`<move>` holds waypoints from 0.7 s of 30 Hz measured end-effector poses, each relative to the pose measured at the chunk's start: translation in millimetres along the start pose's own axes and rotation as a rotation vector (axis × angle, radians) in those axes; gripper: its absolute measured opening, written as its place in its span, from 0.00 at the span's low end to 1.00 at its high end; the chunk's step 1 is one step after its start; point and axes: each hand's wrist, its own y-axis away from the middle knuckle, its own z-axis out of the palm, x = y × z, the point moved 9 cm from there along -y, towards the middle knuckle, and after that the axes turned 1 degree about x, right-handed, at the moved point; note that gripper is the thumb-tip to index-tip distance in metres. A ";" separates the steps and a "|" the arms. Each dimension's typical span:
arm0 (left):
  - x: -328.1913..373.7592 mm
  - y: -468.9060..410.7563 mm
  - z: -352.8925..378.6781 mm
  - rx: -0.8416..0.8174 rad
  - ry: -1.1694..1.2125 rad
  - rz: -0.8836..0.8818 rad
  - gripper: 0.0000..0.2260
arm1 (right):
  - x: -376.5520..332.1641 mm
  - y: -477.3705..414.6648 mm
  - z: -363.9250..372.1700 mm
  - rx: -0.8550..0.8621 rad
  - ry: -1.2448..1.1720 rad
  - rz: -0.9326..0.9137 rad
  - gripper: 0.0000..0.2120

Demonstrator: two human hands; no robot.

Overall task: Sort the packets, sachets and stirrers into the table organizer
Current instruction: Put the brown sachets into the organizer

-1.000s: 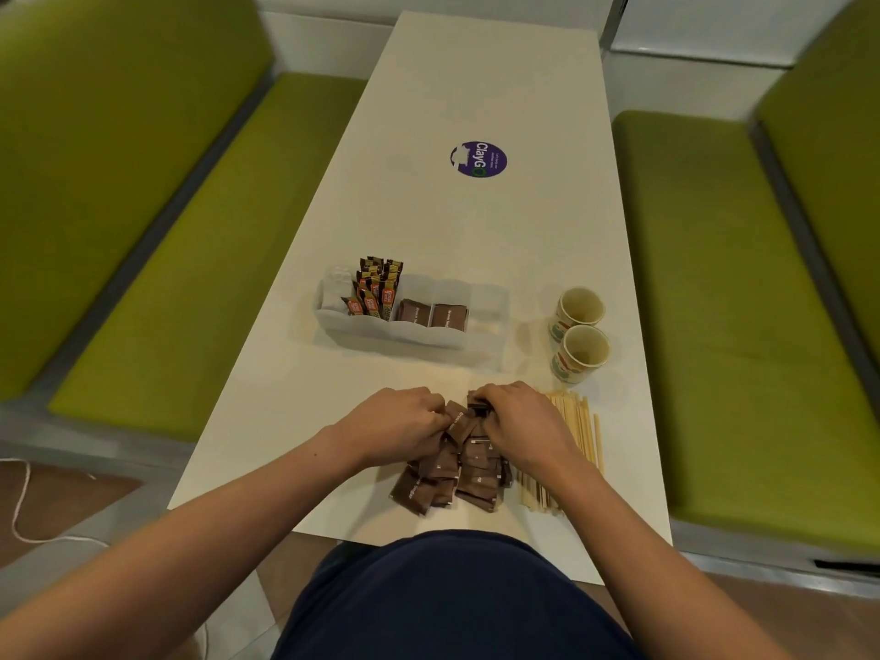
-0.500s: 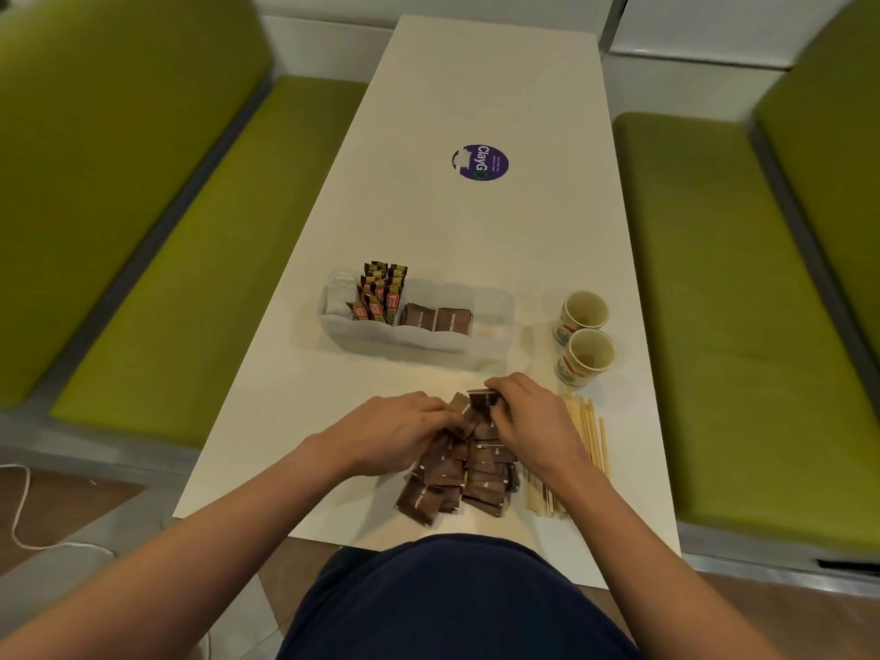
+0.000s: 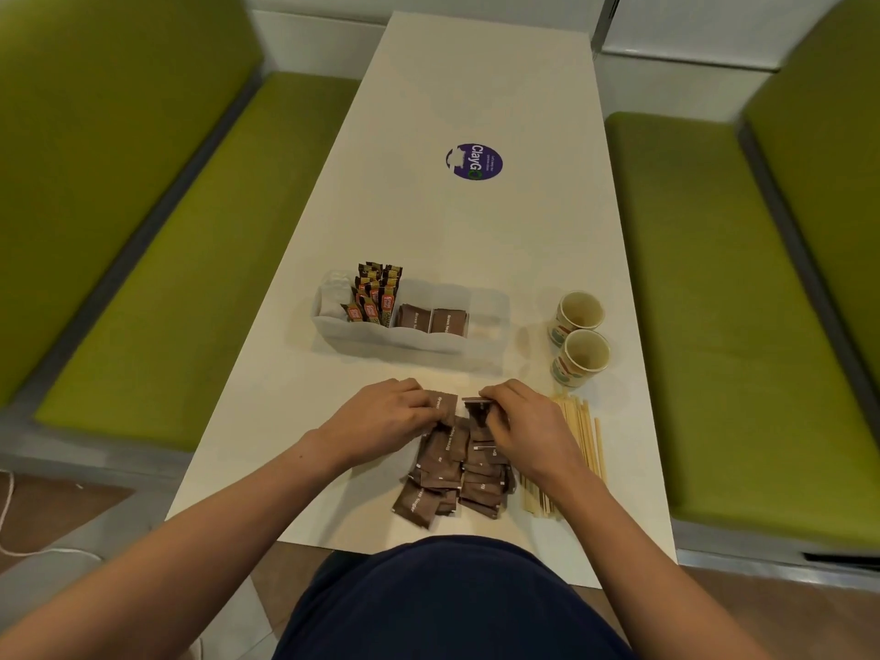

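Observation:
A pile of brown sugar packets [image 3: 455,473] lies near the table's front edge. My left hand [image 3: 383,421] pinches one brown packet [image 3: 444,406] above the pile. My right hand [image 3: 526,428] grips a small stack of brown packets [image 3: 477,406] held edge-on beside it. The white table organizer [image 3: 405,343] stands just beyond, holding white sachets at its left, orange-and-brown stick sachets [image 3: 376,297], then two rows of brown packets [image 3: 431,320]. Wooden stirrers [image 3: 583,440] lie to the right of the pile, partly under my right wrist.
Two paper cups [image 3: 578,338] stand right of the organizer. A round purple sticker [image 3: 474,161] is on the white table [image 3: 476,88] farther back. Green benches flank the table on both sides.
Both hands have lifted slightly from the pile and drawn a little apart, each now holding brown packets up off the heap.

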 end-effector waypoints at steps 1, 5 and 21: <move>-3.4 -0.3 -7.2 0.035 0.008 -0.033 0.09 | -0.4 0.0 -2.2 0.023 -0.013 -0.005 0.13; -30.4 -8.7 -62.6 0.242 0.039 -0.234 0.07 | -6.1 0.8 -14.8 0.152 -0.078 -0.053 0.10; -118.9 -84.5 -49.1 -0.196 -0.258 -0.424 0.05 | -7.2 -55.9 -70.7 0.429 -0.374 0.071 0.07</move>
